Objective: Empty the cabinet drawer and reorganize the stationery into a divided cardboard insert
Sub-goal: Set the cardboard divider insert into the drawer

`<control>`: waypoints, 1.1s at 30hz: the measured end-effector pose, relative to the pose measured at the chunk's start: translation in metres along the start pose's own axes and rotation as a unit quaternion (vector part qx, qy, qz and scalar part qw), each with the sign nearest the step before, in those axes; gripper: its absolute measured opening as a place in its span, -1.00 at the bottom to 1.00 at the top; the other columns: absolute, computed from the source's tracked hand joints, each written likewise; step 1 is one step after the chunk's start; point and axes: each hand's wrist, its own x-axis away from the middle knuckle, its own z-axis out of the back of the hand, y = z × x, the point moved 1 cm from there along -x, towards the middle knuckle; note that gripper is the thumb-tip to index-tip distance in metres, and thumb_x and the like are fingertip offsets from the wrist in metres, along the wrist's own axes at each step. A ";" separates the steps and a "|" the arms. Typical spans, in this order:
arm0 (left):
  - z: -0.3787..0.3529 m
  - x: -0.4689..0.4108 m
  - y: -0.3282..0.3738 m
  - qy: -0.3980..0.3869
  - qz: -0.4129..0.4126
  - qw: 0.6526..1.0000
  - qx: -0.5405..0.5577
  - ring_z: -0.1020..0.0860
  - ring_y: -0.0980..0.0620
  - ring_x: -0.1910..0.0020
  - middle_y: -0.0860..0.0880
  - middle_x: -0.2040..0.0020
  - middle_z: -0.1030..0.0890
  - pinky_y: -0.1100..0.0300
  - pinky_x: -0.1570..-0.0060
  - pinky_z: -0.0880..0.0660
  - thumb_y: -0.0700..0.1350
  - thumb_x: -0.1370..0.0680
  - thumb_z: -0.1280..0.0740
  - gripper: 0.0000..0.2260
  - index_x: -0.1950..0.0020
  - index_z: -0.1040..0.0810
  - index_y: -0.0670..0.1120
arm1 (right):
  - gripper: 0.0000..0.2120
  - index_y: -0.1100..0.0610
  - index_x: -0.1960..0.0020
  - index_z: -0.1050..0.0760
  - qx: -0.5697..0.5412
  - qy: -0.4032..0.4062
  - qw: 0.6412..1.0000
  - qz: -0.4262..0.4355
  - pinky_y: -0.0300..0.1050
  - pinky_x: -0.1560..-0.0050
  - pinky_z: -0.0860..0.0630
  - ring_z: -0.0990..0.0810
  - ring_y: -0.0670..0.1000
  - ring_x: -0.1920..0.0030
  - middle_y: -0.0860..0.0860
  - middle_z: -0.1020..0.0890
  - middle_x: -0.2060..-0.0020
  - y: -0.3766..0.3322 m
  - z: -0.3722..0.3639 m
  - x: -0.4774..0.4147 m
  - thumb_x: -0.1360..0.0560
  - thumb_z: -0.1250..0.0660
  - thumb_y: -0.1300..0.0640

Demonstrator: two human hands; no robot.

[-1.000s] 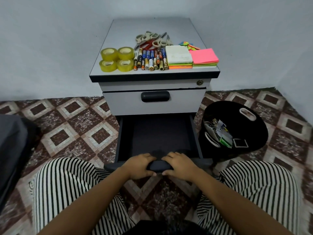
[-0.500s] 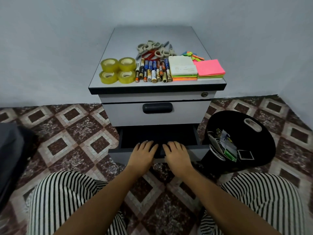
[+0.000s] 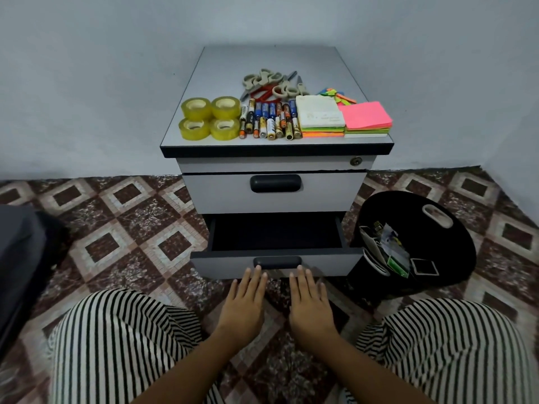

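A small grey cabinet point(image 3: 274, 193) stands against the wall. Its lower drawer point(image 3: 277, 265) is partly pulled out and its dark inside looks bare. My left hand point(image 3: 245, 304) and my right hand point(image 3: 309, 304) are flat with straight fingers, fingertips at the drawer front just below its black handle point(image 3: 277, 262). On the cabinet top lie several yellow tape rolls point(image 3: 209, 118), a row of batteries point(image 3: 269, 121), scissors point(image 3: 271, 84), a white notepad on coloured sticky notes point(image 3: 319, 116) and a pink sticky-note stack point(image 3: 366, 116). No cardboard insert is in view.
A black bin point(image 3: 437, 252) holding papers and wrappers stands right of the drawer. A dark grey object point(image 3: 20, 266) lies at the left edge. My knees in striped trousers point(image 3: 122, 345) flank my arms over a patterned tile floor point(image 3: 116, 228).
The drawer has slid partway back into the cabinet. My hands let go of its handle, flattened out, and now lie with fingertips at the drawer front.
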 end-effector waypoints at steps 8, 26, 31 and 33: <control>0.002 -0.010 0.014 0.002 0.038 0.998 0.054 -0.04 -0.17 -0.51 -0.18 -0.54 0.07 -0.13 -0.28 -0.32 0.04 -0.38 -0.27 -0.17 -0.53 0.03 -0.21 | 0.02 0.23 -0.32 -0.40 -0.013 -0.061 0.998 -0.019 0.17 -0.01 -0.54 -0.37 0.20 -0.35 0.15 -0.53 -0.25 0.003 -0.001 -0.012 0.10 -0.64 0.06; 0.027 -0.069 -0.011 -0.114 0.061 0.992 0.015 0.32 -0.11 -0.49 0.02 -0.37 0.50 -0.12 -0.45 0.16 -0.02 -0.64 -0.05 -0.36 -0.50 0.37 -0.08 | -0.34 0.19 -0.50 0.37 0.017 -0.206 0.978 -0.004 0.18 -0.46 0.21 0.34 0.17 -0.49 0.12 0.35 -0.49 0.003 0.028 -0.077 -0.63 -0.01 0.08; 0.033 -0.098 -0.019 -0.122 0.070 0.990 0.012 0.32 -0.12 -0.49 -0.05 -0.47 0.43 -0.11 -0.45 0.16 0.00 -0.63 -0.07 -0.33 -0.50 0.37 -0.10 | -0.31 0.20 -0.50 0.37 0.007 -0.214 0.977 -0.013 0.18 -0.46 0.20 0.34 0.17 -0.49 0.12 0.36 -0.48 0.005 0.031 -0.105 -0.61 -0.06 0.11; 0.033 -0.105 -0.023 -0.124 0.069 0.990 0.011 0.32 -0.12 -0.49 -0.04 -0.44 0.46 -0.11 -0.45 0.17 0.01 -0.63 -0.07 -0.32 -0.49 0.38 -0.12 | -0.31 0.22 -0.49 0.38 0.015 -0.221 0.975 -0.009 0.18 -0.47 0.19 0.34 0.18 -0.49 0.14 0.37 -0.48 0.004 0.030 -0.113 -0.62 -0.05 0.10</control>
